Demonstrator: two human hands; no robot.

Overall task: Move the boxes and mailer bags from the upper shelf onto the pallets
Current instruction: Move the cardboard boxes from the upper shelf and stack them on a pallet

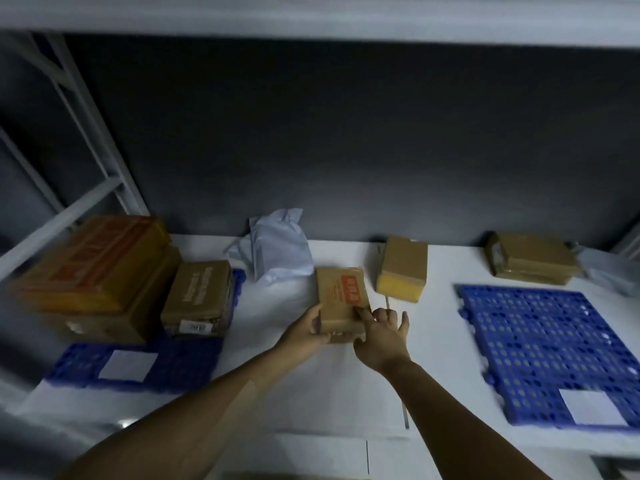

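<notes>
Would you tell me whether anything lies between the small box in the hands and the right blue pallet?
Nothing visible does. Only bare white shelf lies between the red-labelled box, held by the left hand, and the right blue pallet; the yellow-ended box sits farther back, off that path.

White shelf (311, 393): pallets (536, 341), boxes (403, 268), seemingly mailer bag (280, 251).

Matt cardboard small box (343, 299); perforated blue plastic pallet (550, 348); crinkled glossy plastic mailer bag (277, 251)

Dark grey back wall (346, 133), white rack braces (116, 185) — far left, blurred
</notes>
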